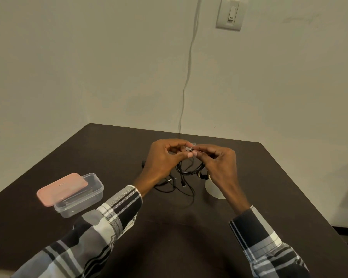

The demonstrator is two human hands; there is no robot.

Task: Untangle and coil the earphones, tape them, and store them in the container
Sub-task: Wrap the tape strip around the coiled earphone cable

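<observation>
Between our two hands, earphones coil hangs just below fingers; left hand and right hand both pinch coil top, tape bit there. Container well left, nearer left hand.

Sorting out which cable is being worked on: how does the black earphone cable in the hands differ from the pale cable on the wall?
The earphone cable is black, the wall cable pale. The earphone cable is looped and pinched between the left hand and right hand; the wall cable hangs nearly straight, untouched. Both are thin.
</observation>
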